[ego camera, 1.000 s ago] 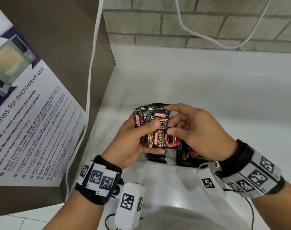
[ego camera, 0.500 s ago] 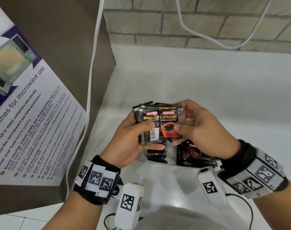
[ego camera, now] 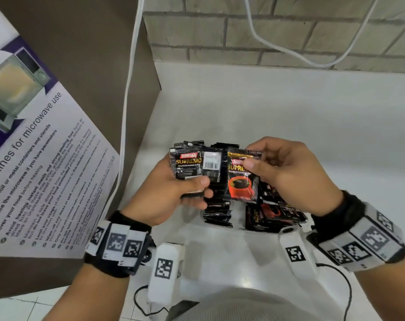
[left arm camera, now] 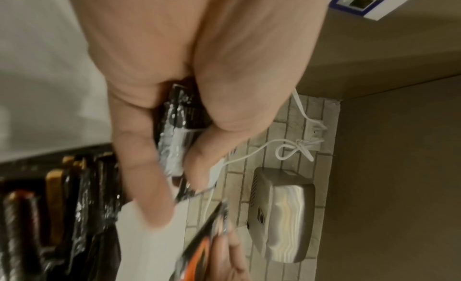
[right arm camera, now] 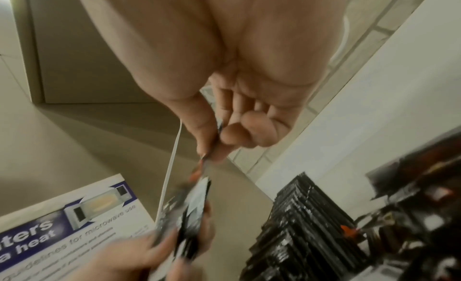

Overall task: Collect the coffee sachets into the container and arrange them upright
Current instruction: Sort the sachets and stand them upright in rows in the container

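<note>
Obscured and illegible items

The left hand (ego camera: 171, 193) covers the lower part of its sachet stack (ego camera: 194, 166); how many sachets it holds cannot be told. The right hand (ego camera: 287, 174) hides the right edge of the single sachet (ego camera: 242, 179) and part of the loose sachets (ego camera: 272, 216) lying near it. The container's walls cannot be made out. The poster (ego camera: 41, 158) is cut off at the left edge, its fine print too small to read. Both wrist views are motion-blurred: sachet print is unreadable, and palms fill the upper frames.
</note>
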Available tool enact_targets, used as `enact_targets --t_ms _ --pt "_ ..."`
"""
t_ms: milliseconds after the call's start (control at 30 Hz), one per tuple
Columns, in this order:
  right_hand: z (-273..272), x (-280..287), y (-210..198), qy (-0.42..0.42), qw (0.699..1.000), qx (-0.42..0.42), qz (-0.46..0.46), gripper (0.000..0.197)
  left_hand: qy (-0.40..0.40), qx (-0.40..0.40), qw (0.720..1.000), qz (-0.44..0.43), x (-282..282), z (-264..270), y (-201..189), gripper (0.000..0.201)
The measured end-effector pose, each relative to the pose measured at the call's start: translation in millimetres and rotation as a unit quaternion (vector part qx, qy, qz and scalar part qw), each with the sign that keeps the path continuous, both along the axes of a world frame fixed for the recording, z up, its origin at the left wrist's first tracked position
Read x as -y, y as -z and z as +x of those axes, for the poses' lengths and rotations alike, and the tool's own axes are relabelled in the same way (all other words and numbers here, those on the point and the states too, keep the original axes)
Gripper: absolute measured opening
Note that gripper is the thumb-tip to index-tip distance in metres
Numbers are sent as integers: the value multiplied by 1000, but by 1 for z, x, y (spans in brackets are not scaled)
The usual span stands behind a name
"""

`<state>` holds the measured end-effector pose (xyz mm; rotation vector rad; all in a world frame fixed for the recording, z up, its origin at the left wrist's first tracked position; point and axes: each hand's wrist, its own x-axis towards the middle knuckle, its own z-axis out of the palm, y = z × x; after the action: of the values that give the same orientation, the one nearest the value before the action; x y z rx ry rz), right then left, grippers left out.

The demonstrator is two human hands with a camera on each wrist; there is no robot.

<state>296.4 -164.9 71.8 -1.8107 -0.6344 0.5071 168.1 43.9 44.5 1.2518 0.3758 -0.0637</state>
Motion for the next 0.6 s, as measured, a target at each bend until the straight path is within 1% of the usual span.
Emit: enact_targets --t_ms 67,133,200,267,367,433,500,567,600 --pt "2 7 -4 -29 1000 -8 -5 14 65 -20 998 -3 -7 -7 -2 55" --pt "4 13 -5 -28 999 -17 -8 10 146 -36 989 -2 -6 -14 -3 52" --pt "6 17 -2 -14 999 -29 -14 7 192 -45 980 4 0 -18 1 51" --pt "6 21 1 -10 999 -37 -15 6 179 -50 982 16 6 -19 5 53" --pt "4 26 1 -19 999 -41 -7 5 118 -29 992 39 8 -15 10 54" --pt "4 29 0 -12 999 -31 6 5 92 -15 995 43 8 -11 11 53" --pt "2 31 1 -5 999 -29 17 5 79 -16 996 40 7 -8 12 54" --pt "-5 30 4 -27 999 -35 12 8 69 -17 997 38 7 -5 14 55" --pt "-11 28 8 -44 999 -25 1 10 65 -19 997 36 7 -4 14 56"
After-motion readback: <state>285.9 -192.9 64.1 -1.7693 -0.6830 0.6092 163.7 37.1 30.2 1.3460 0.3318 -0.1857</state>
